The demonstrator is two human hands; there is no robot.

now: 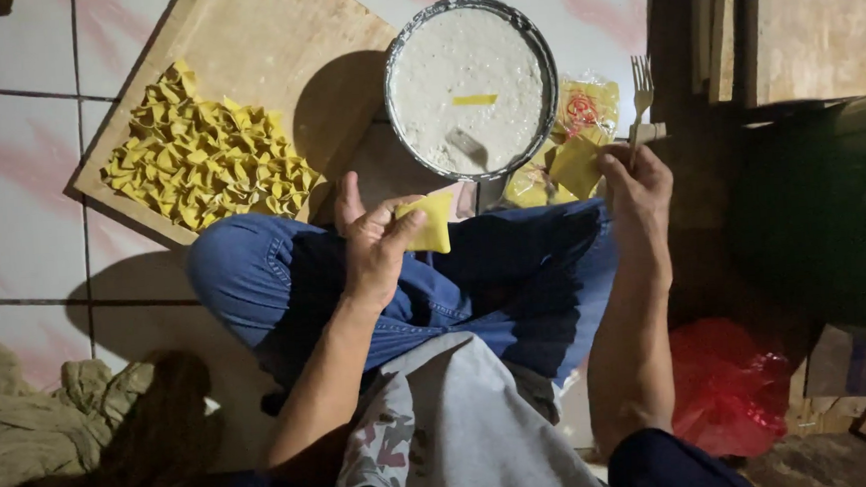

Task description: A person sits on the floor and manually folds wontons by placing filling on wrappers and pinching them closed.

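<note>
board (270,43) left of bowl (470,86) | dumplings (202,157) on board (left end) | fork (641,95) right

You sit cross-legged on the tiled floor; your left hand (378,242) cradles a yellow wrapper (430,223) on its fingers, and your right hand (635,186) grips a fork (640,95) upright beside a stack of wrappers (578,159). A round bowl (470,86) of pale filling stands just past your knees; a wooden board (261,43) to its left carries a heap of folded dumplings (202,157); a red bag (727,386) lies by your right elbow.
</note>
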